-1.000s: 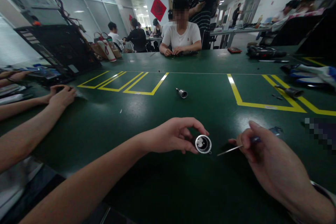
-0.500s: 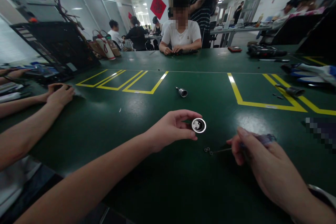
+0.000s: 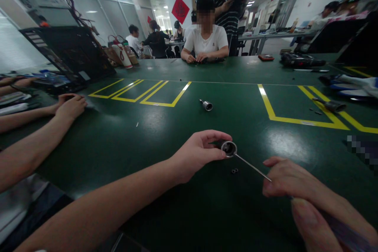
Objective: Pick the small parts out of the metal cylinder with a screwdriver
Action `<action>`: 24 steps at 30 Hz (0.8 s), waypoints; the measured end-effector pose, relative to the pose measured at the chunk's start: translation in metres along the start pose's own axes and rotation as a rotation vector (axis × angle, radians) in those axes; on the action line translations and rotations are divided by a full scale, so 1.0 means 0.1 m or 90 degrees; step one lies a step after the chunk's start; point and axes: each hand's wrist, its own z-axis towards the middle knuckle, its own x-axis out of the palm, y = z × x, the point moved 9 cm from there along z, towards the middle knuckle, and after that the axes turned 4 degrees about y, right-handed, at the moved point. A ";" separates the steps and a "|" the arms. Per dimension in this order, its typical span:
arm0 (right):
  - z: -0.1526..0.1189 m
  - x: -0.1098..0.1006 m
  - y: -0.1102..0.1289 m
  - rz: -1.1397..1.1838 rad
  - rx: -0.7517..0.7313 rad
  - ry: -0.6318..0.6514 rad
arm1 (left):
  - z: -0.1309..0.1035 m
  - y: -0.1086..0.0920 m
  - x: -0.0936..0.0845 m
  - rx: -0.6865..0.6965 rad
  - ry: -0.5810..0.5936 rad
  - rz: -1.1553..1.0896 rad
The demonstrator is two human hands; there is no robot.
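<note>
Pinched between thumb and fingers of my left hand is a round metal socket, its open mouth facing me. Some small pieces show inside the socket, too dark to make out. My right hand is closed around a thin-shafted screwdriver; its bluish handle runs down to the lower right. The screwdriver's tip reaches the socket's rim; whether it carries anything I cannot tell. Two small dark rings lie on the table just below the socket.
On the green table stands another metal socket with a stem. Yellow tape marks line the far side. A similar part, a power drill and gloves lie right. Another person's hands rest at left.
The screwdriver tip has moved from the small rings up to the socket's rim. Three rings lay on the table before; two show now. The socket is slightly lower and tilted differently.
</note>
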 end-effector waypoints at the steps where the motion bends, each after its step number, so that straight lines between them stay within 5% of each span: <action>1: 0.00 0.01 0.02 -0.015 -0.009 0.002 | -0.01 0.00 0.01 0.002 -0.007 0.000; 24: 0.19 0.15 0.15 -0.013 -0.034 0.046 | -0.05 0.03 -0.01 0.052 -0.114 0.031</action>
